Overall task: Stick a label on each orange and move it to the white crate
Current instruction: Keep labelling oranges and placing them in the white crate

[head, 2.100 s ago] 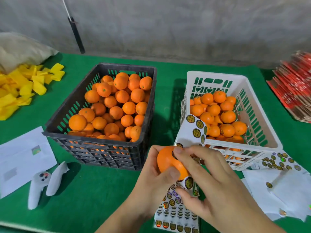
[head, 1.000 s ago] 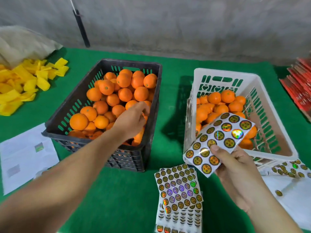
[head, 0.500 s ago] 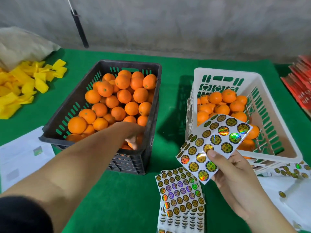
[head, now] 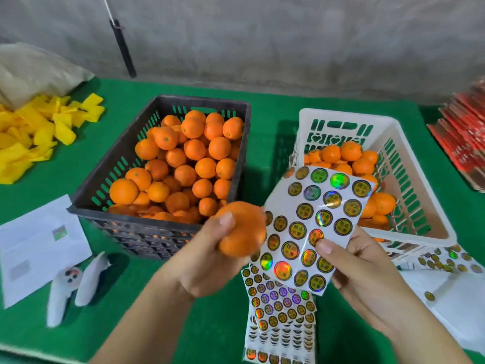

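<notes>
A round orange fruit (head: 242,229) sits in my left hand (head: 207,261), fingers wrapped around it.
My right hand (head: 359,269) pinches a white sheet of shiny round stickers (head: 312,227) beside it, before the white slatted plastic crate (head: 417,206).

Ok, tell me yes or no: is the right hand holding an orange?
No: the right hand pinches the sticker sheet, while the left hand grips the orange.
</notes>
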### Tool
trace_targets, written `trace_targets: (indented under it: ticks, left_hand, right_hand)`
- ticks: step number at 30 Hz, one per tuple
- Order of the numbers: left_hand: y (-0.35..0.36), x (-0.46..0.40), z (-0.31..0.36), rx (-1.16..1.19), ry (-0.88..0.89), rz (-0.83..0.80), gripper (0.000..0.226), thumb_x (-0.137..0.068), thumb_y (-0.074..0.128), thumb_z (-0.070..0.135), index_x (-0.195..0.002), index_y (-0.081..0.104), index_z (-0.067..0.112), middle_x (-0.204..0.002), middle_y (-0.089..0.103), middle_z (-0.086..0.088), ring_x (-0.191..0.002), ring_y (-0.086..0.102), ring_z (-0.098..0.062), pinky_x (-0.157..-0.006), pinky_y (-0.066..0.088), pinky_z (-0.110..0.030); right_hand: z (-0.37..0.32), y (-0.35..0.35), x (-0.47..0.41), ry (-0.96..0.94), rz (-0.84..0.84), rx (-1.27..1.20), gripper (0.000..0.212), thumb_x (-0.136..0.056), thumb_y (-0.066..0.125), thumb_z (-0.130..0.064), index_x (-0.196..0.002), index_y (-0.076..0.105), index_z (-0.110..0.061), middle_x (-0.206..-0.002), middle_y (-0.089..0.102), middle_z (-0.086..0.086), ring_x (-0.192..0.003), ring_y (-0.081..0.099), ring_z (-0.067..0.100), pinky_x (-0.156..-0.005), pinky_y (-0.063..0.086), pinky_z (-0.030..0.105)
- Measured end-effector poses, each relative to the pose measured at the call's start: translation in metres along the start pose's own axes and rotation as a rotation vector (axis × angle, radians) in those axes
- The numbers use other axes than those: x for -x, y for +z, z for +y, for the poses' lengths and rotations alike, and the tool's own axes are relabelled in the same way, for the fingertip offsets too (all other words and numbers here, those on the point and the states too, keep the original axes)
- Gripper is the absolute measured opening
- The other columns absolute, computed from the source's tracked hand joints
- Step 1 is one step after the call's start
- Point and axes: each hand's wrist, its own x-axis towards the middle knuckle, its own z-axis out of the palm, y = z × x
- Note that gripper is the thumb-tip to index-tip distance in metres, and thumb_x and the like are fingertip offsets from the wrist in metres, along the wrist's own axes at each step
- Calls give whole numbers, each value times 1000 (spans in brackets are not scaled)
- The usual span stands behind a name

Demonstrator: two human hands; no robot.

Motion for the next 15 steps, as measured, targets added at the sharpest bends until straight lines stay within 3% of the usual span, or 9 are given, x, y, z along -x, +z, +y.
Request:
trace_targets:
  ticks: [2,4,6,8,10,12,15]
  left_hand:
    - [7,4,-14,13,-7,-52,91,-56,98,52,-127,65,5,-145,53,-33,-137,47,-49,-120,33,-60]
    - [11,5,-21,-70,59,-87,88,-63,96,48,-132,59,6,-139,57,-28,-128,54,-46,-112,45,-56]
    - [10,6,-23,-337,151,12,76,-65,89,41,-130,59,17,-123,65,-6,-109,65,-29,-88,55,-38]
    - [9,11,-25,-573,258,104,71,-67,85,37,-130,56,22,-115,65,6,-95,69,-14,-74,55,-25]
    - [9,16,-30,-651,314,82,72,-68,86,34,-132,52,28,-116,61,10,-91,69,-12,-71,55,-24]
    - [13,19,-33,-677,336,-3,82,-71,88,27,-139,42,32,-122,59,13,-95,70,-15,-72,57,-27]
    - [17,23,-37,-685,350,-159,106,-76,88,14,-157,22,34,-146,55,3,-112,69,-27,-84,59,-33]
  right_hand:
    - [-4,-5,4,36,-56,44,40,-85,85,-28,-123,74,-25,-130,74,11,-99,77,12,-68,58,17]
    - [-3,-10,6,28,-6,165,48,-86,87,-35,-130,69,-32,-128,74,11,-100,77,11,-75,62,23]
    - [5,-13,7,-7,222,331,80,-75,91,-46,-145,53,-40,-130,69,13,-115,72,21,-95,58,37]
    - [10,-7,11,-199,469,674,92,-77,85,-46,-155,37,-37,-140,51,5,-125,60,19,-103,48,35]
    - [9,-3,17,-539,525,1008,61,-95,75,-39,-149,48,-28,-136,42,3,-126,50,23,-107,41,35]
    - [0,4,20,-750,404,1156,32,-99,68,-34,-130,67,-25,-125,53,-2,-120,53,25,-103,39,30]
    - [-12,14,17,-684,246,1104,26,-96,74,-36,-118,75,-24,-116,66,-11,-112,62,14,-96,43,22]
